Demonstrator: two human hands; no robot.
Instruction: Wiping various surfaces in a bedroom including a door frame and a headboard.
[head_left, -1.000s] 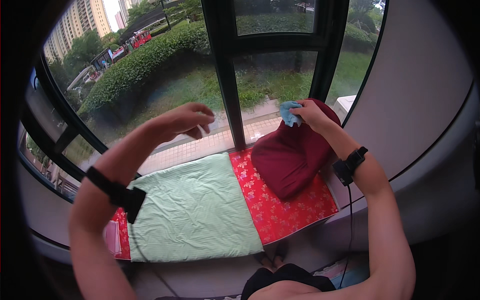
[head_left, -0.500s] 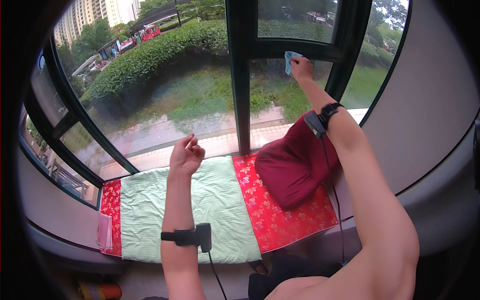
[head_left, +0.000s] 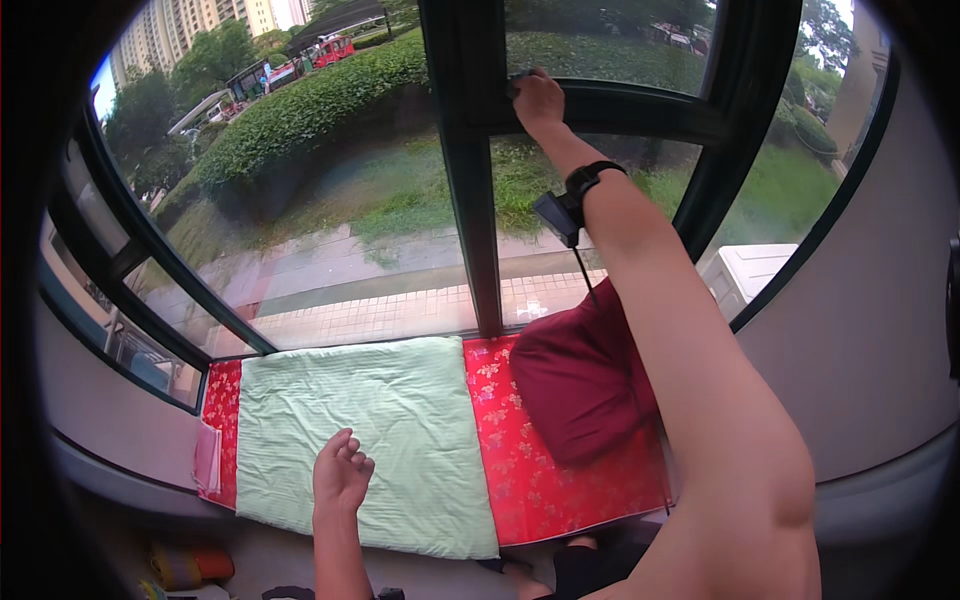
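Observation:
My right hand (head_left: pixel 541 98) is raised to the dark window frame (head_left: pixel 470 90), at the corner where the upright meets the crossbar. Its fingers are closed around a cleaning cloth (head_left: pixel 519 78), of which just a small shaded edge shows. My left hand (head_left: pixel 342 475) hangs over the pale green quilt (head_left: pixel 420 430), its fingers loosely curled with nothing visible in them. Whether it touches the quilt I cannot tell. A black strap with a small box (head_left: pixel 566 213) is worn on my right forearm.
A dark red cushion (head_left: pixel 575 385) rests on the red patterned mat (head_left: pixel 560 505), below my right arm. Glass panes (head_left: pixel 330 200) face a hedge and grass. A pink cloth (head_left: pixel 207 460) hangs at the left edge. An orange roll-shaped thing (head_left: pixel 195 565) lies on the floor.
My right hand has moved up and left, from the lower pane's upper edge to the frame corner, and the cloth has become mostly hidden. My left hand has dropped lower over the quilt.

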